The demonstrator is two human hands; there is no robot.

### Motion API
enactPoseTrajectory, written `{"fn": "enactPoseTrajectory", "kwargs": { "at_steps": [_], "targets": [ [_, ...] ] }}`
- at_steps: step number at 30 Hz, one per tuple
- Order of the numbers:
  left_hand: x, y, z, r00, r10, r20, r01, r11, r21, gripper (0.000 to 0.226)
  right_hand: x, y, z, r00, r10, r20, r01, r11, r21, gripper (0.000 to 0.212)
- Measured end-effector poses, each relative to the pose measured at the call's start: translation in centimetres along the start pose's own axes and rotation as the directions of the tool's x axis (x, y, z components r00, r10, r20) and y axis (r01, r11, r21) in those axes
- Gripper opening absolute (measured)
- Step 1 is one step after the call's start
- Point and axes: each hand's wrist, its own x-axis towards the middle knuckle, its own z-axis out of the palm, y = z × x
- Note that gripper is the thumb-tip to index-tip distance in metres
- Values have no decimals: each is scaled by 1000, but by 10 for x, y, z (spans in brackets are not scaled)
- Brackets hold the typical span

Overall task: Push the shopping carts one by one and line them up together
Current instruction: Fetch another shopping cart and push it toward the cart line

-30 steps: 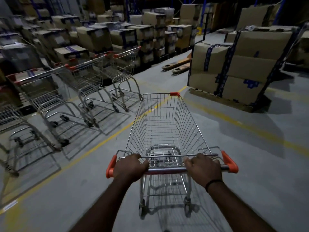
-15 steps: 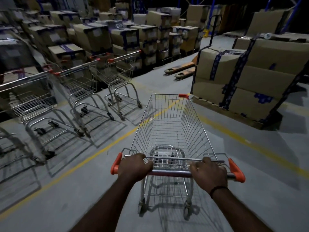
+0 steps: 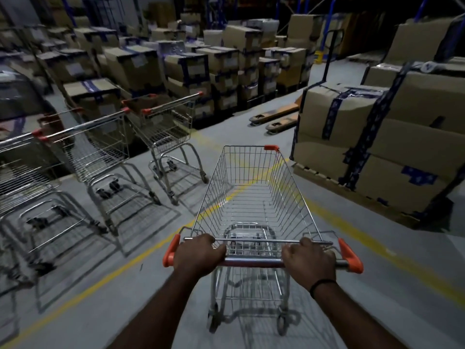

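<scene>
An empty wire shopping cart (image 3: 251, 192) with orange corner caps stands right in front of me on the grey floor. My left hand (image 3: 197, 255) grips the left part of its metal handle bar (image 3: 251, 262). My right hand (image 3: 308, 260) grips the right part of the same bar. To the left, a row of parked carts stands side by side behind the yellow floor line: the farthest cart (image 3: 167, 129), a middle cart (image 3: 100, 152) and a nearer one (image 3: 22, 182) cut off by the frame edge.
A pallet of taped cardboard boxes (image 3: 372, 147) stands close on the right. A pallet jack (image 3: 276, 117) lies ahead by it. Stacks of boxes (image 3: 186, 66) fill the back left. A yellow line (image 3: 130, 260) runs diagonally under the cart.
I have moved forward with the cart, both hands staying on the handle. The parked carts on the left have slid back and leftward in view, and the box pallet on the right is closer.
</scene>
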Motion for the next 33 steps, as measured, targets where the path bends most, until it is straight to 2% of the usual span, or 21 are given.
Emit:
{"fn": "enactPoseTrajectory", "kwargs": {
  "at_steps": [7, 16, 23, 25, 28, 33],
  "targets": [
    [111, 35, -8, 998, -62, 18, 62, 998, -2, 55, 124, 7, 5, 1000, -25, -2, 25, 1000, -9, 69],
    [302, 45, -26, 1000, -9, -4, 9, 1000, 19, 59, 309, -20, 14, 999, -39, 19, 40, 997, -63, 63],
    [445, 46, -48, 999, 38, 31, -38, 999, 1, 62, 447, -49, 9, 996, -70, 62, 72, 997, -39, 42],
    [478, 47, -52, 998, 54, 39, -54, 999, -1, 63, 481, -55, 10, 995, -60, 75, 66, 995, -77, 46],
    [524, 48, -56, 998, 50, 36, -50, 999, -15, 64, 526, -65, 16, 998, -43, 51, 45, 998, -43, 61],
    [608, 56, -65, 999, 48, 21, -47, 999, -15, 64, 610, -76, 18, 998, -30, 54, 31, 999, -17, 61]
  ]
}}
